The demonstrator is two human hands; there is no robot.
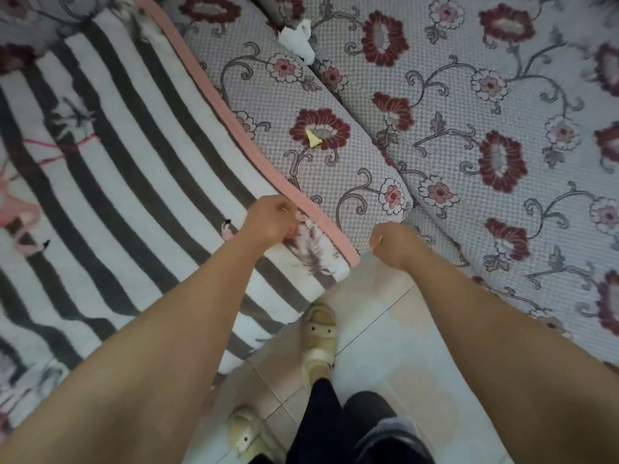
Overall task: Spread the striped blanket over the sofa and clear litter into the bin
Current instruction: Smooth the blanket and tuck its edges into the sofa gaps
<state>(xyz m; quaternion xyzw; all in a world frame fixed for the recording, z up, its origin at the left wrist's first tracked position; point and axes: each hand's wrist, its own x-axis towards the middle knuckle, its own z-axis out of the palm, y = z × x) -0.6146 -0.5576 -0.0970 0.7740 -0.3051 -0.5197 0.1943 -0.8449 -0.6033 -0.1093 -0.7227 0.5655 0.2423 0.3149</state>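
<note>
The striped blanket, grey and white with a pink border, lies over the left part of the floral sofa. My left hand is closed on the blanket just inside its pink edge, near the front corner. My right hand is a fist at the sofa's front edge, to the right of that corner. It pinches a faint clear plastic wrapper that hangs below it. A crumpled white tissue sits in the seam between cushions at the back. A small yellow scrap lies on the seat cushion.
Pale floor tiles run along the sofa front. My feet in beige slippers stand there, one close to the blanket's hanging corner. The right cushions are uncovered. No bin is in view.
</note>
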